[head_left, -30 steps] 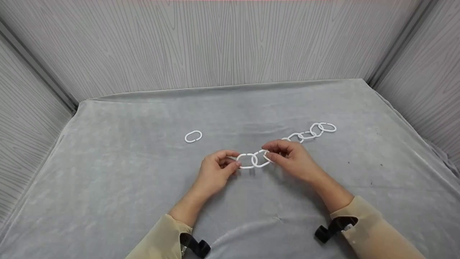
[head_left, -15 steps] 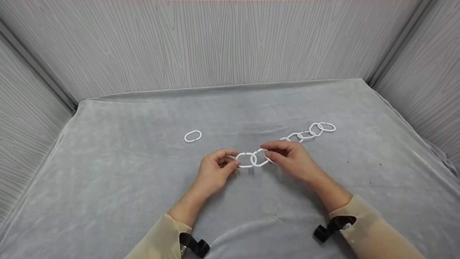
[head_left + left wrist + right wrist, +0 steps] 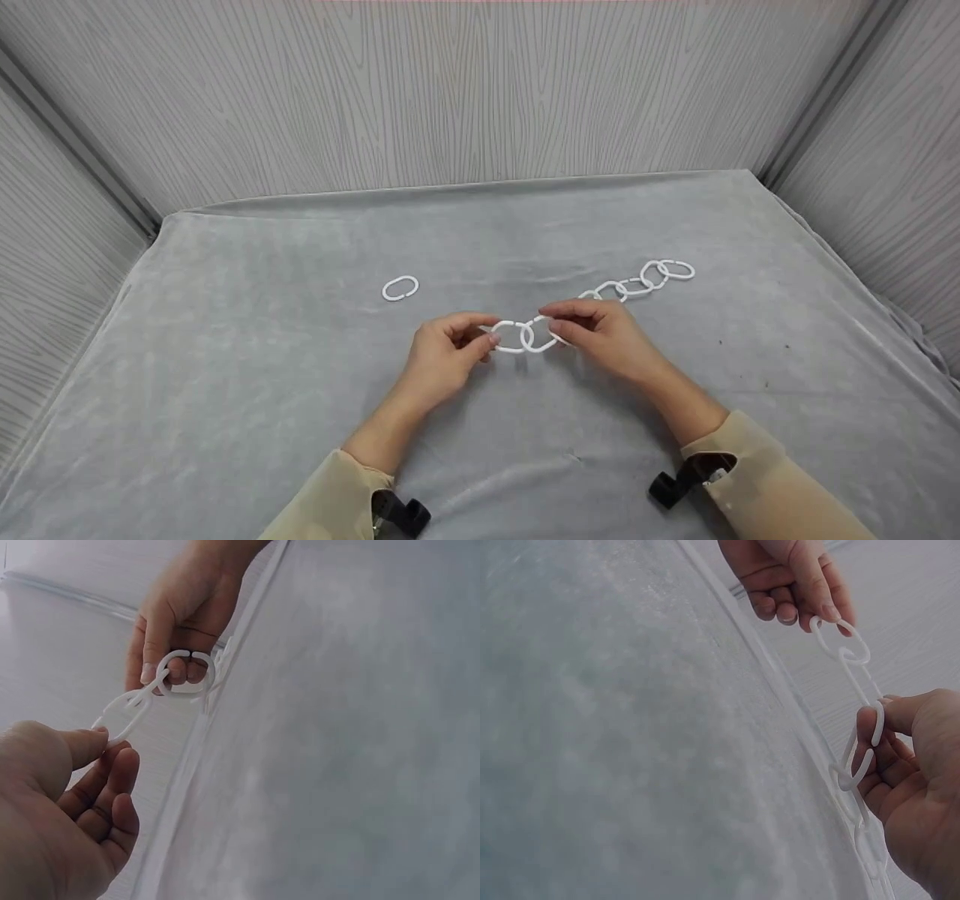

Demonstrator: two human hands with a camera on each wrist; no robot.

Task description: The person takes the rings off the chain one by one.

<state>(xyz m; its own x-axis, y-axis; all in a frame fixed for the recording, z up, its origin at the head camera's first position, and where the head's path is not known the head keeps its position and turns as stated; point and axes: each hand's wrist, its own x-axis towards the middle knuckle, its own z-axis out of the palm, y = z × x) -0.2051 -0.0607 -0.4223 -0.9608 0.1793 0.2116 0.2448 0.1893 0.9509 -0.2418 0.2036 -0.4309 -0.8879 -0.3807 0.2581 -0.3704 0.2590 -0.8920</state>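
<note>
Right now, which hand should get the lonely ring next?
Probably the left hand: it's nearer the lone ring, though pinching one end of the chain. The right hand is farther away, holding it too.

1. Here come both arms, left forearm (image 3: pixel 330 499) and right forearm (image 3: pixel 776 480), angling inward from the near edge, sleeved up to the bare wrists.
2. Left hand (image 3: pixel 441 360): back turned upward, fingers pointing across toward its partner, left thumb (image 3: pixel 480 348) and left index finger (image 3: pixel 472 319) in a pinch!
3. The left wrist view shows the other left fingers (image 3: pixel 96 823) loosely curled below that grip.
4. Right hand (image 3: pixel 615 341) mirrors it, pinching with right thumb (image 3: pixel 576 333) and right index finger (image 3: pixel 571 307), the other right fingers (image 3: pixel 889 765) bent behind.
5. Fingertips face fingertips, hands apart and roughly level.
</note>
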